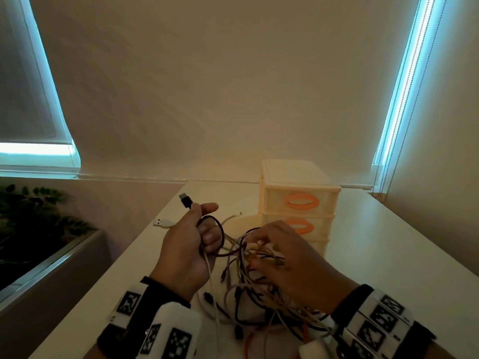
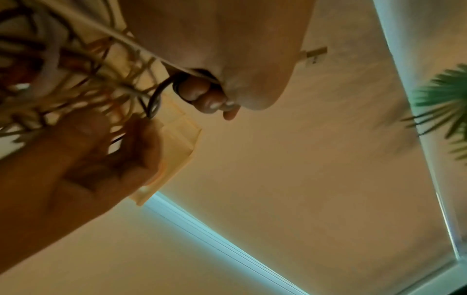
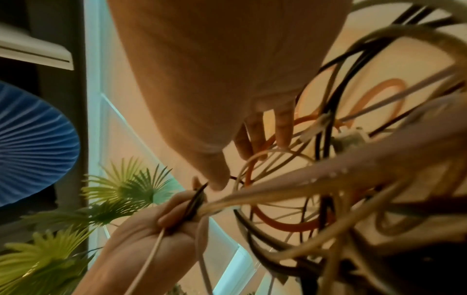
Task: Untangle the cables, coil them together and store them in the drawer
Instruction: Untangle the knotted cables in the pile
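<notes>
Left hand (image 1: 185,251) grasping dark and white cable ends; right hand (image 1: 290,260) pinching strands of the tangled cables (image 1: 248,294) between them, above white table (image 1: 388,242); drawer unit (image 1: 298,200) beyond, against the wall.

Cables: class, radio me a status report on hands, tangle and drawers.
Left hand grips black and white cable ends. Right hand fingers pick at the tangle, still knotted on the table. Drawer unit shut.
</notes>
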